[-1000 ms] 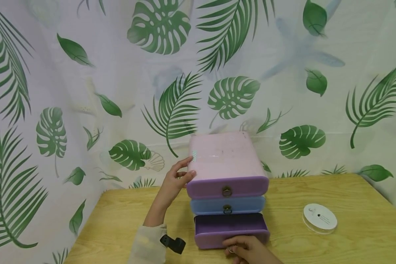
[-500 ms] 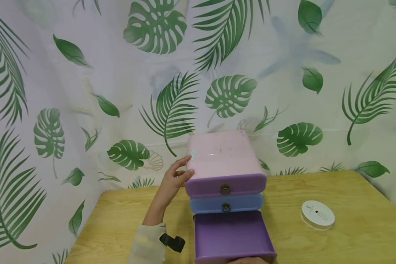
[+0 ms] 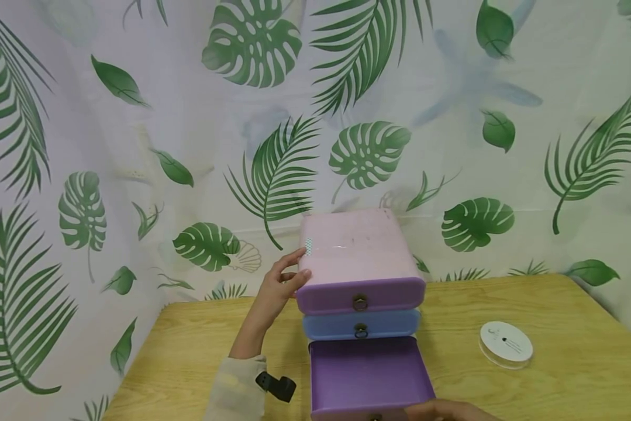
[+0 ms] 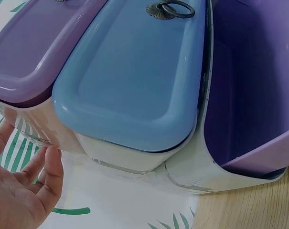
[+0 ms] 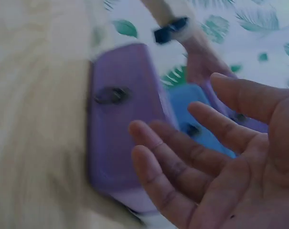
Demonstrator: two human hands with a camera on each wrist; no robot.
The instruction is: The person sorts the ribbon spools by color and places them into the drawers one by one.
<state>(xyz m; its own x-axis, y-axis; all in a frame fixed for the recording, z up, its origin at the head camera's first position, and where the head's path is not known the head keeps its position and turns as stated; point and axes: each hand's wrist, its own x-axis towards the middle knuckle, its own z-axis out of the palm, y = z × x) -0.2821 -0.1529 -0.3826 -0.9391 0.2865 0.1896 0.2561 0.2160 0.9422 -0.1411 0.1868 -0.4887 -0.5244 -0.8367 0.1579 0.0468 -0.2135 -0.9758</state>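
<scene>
One low drawer (image 3: 370, 374) is out, the blue drawer (image 3: 333, 326) and top drawer (image 3: 326, 299) are closed, and the left hand (image 3: 275, 290), fingers apart, touches the box (image 3: 357, 248) by the back edge of the table (image 3: 573, 333), while the right hand (image 5: 230, 179), fingers spread, holds nothing.

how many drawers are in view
3: the purple top drawer, closed; the blue middle drawer, closed, below it; and the purple bottom drawer, open. None appear hidden.

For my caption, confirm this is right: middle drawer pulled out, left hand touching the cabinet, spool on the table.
No: the head view shows the bottom drawer pulled out, not the middle drawer. The left hand does touch the cabinet, and the spool is on the table.
</scene>
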